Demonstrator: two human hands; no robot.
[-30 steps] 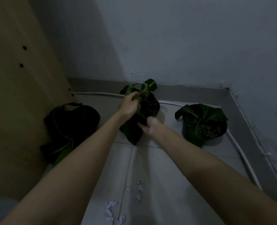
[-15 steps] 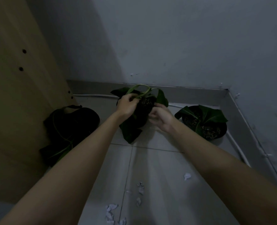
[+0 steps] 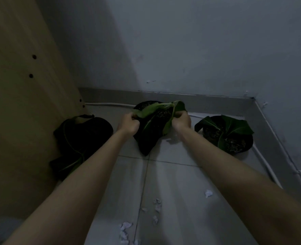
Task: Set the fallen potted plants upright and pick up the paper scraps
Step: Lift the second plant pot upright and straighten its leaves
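The middle potted plant (image 3: pixel 156 121), in a black pot with green leaves, stands near the back wall. My left hand (image 3: pixel 129 123) grips its left rim and a leaf. My right hand (image 3: pixel 181 120) grips its right rim among the leaves. A second potted plant (image 3: pixel 227 134) stands upright to the right. A third black pot (image 3: pixel 82 137) lies on its side at the left against the wooden panel, leaves trailing toward me. White paper scraps (image 3: pixel 156 206) lie scattered on the tiled floor between my forearms, with one more scrap (image 3: pixel 208 193) to the right.
A tall wooden panel (image 3: pixel 19 103) closes off the left side. Grey walls meet in a corner at the back right. A white cable (image 3: pixel 268 167) runs along the skirting. Light floor tiles (image 3: pixel 178 174) spread toward me.
The middle pot has gone from tilted to standing with its soil facing up. My right hand moved from its underside to its right rim. The view has tipped down slightly.
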